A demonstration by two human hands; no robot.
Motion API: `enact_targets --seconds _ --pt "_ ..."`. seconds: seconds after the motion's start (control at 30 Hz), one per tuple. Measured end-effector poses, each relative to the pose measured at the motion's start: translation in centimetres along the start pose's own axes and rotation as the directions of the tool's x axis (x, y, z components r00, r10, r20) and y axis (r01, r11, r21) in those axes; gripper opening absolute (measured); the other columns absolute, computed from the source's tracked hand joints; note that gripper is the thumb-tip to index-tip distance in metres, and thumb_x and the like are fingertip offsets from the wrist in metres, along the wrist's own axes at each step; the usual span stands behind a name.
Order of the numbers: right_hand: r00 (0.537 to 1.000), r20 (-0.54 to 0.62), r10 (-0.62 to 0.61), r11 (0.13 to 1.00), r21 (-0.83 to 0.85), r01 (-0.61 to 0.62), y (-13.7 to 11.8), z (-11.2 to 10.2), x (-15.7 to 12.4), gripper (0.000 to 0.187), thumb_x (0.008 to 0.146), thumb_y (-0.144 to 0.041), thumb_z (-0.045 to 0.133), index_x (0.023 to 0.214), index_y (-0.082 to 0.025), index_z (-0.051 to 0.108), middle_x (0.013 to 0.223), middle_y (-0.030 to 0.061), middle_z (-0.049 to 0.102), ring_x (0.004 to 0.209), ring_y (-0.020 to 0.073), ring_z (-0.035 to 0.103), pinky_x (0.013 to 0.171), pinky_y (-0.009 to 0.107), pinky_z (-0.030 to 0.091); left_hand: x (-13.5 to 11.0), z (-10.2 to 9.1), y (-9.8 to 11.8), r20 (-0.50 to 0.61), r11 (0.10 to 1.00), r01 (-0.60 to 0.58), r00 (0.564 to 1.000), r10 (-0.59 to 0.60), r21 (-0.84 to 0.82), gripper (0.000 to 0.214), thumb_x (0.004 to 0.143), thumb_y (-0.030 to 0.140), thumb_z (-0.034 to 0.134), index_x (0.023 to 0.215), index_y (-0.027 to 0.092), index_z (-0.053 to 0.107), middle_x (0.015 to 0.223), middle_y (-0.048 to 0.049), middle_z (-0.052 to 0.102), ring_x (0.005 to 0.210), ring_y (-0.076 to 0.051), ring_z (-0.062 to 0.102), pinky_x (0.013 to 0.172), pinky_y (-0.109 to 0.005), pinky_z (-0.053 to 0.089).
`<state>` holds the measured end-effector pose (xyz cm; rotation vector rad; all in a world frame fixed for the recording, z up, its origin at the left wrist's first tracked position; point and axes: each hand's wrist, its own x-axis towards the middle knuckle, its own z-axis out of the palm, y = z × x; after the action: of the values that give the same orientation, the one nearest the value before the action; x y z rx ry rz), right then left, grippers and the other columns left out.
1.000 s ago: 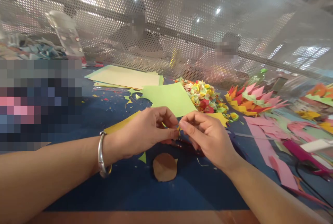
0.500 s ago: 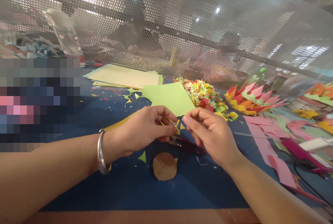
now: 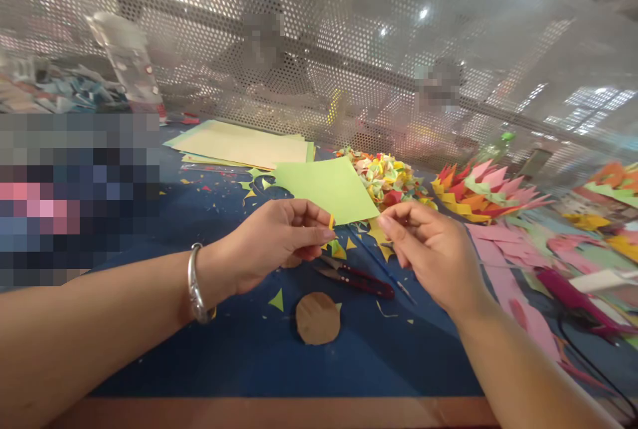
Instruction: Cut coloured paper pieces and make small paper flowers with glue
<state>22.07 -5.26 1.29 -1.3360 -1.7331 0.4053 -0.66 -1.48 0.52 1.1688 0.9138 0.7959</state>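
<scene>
My left hand, with a silver bangle on its wrist, is closed in a pinch on a small yellow paper piece above the blue table. A short way to its right, my right hand has its fingers curled together; what they hold, if anything, I cannot make out. Between and below the two hands lie dark red scissors and a round brown paper disc. A light green sheet lies just behind the hands.
Cream paper sheets lie at the back left, a heap of folded coloured bits and spiky paper flowers at the back right. Pink strips and a magenta tool sit right. A perforated screen closes the back; people sit beyond.
My hands have drawn apart: the right one moved right, away from the left. The left keeps the yellow piece. The scissors are now uncovered between them.
</scene>
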Motion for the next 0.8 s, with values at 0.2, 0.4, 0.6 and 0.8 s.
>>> enact_targets --seconds 0.2,0.4,0.6,0.8 --pt "0.998 0.063 0.029 0.980 -0.198 -0.016 0.3 -1.7 0.2 0.022 0.095 -0.039 0.062 0.086 -0.020 0.066 0.061 -0.0033 0.061 0.045 0.0096 0.051 0.045 0.021 0.041 0.3 -0.3 -0.1 0.009 0.999 0.023 1.000 -0.023 -0.039 0.016 0.081 0.020 0.077 0.085 0.016 0.062 0.066 0.0065 0.059 0.050 -0.004 0.055 0.045 -0.013 0.033" --pt "0.988 -0.047 0.145 0.918 -0.367 -0.152 1.2 -4.5 -1.5 0.024 0.093 -0.046 0.061 0.086 -0.023 0.067 0.073 -0.0008 0.069 0.053 0.0131 0.059 0.053 0.023 0.048 0.4 -0.5 0.3 0.020 0.997 0.055 0.998 -0.054 -0.047 0.015 0.082 0.017 0.076 0.082 0.016 0.061 0.057 0.0081 0.057 0.046 -0.003 0.051 0.043 -0.015 0.029" --pt "0.967 -0.062 0.246 0.828 -0.506 -0.243 3.1 -6.1 -4.6 0.028 0.093 -0.052 0.057 0.089 -0.025 0.066 0.070 -0.0017 0.068 0.055 0.0158 0.061 0.056 0.026 0.048 0.8 -0.9 -0.1 0.029 0.995 0.073 0.997 -0.071 -0.068 0.019 0.081 0.025 0.078 0.086 0.017 0.061 0.060 0.0082 0.058 0.049 -0.005 0.053 0.045 -0.015 0.034" --pt "0.984 0.071 0.162 0.863 -0.494 -0.107 1.6 -5.1 -5.0 0.023 0.097 -0.044 0.057 0.085 -0.026 0.065 0.071 -0.0027 0.067 0.060 0.0155 0.063 0.058 0.025 0.047 0.9 -0.9 -0.1 0.024 0.991 0.100 0.995 -0.098 -0.088 0.022 0.080 0.026 0.079 0.086 0.017 0.059 0.060 0.0083 0.057 0.048 -0.004 0.052 0.044 -0.014 0.035"
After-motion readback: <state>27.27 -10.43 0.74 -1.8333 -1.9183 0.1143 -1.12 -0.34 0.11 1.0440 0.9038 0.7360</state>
